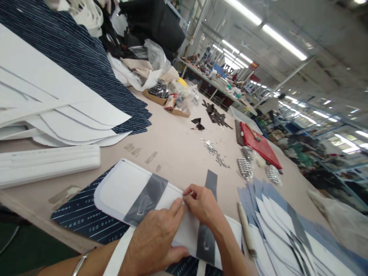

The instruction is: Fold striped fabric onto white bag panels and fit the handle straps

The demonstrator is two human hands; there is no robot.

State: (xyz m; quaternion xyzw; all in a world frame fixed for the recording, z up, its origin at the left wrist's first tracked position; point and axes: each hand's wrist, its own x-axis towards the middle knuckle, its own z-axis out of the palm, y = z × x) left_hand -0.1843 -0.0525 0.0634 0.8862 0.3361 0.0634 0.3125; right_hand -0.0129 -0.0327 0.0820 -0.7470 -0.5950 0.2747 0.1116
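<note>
A white fabric panel (pixel 126 188) with two grey strips (pixel 146 199) lies on a navy pinstriped piece (pixel 83 218) at the near table edge. My left hand (pixel 155 241) lies flat on the white panel, fingers stretched toward its far edge. My right hand (pixel 202 205) is pinched at that same edge, its fingertips closed on something small I cannot make out. The two hands touch at the fingertips.
A stack of white and blue cut pieces (pixel 287 230) and a white pen-like tool (pixel 245 230) lie at the right. Small metal parts (pixel 215 153), a red board (pixel 261 147), boxes (pixel 161 96) and stacked navy and white fabric (pixel 71 76) sit farther back.
</note>
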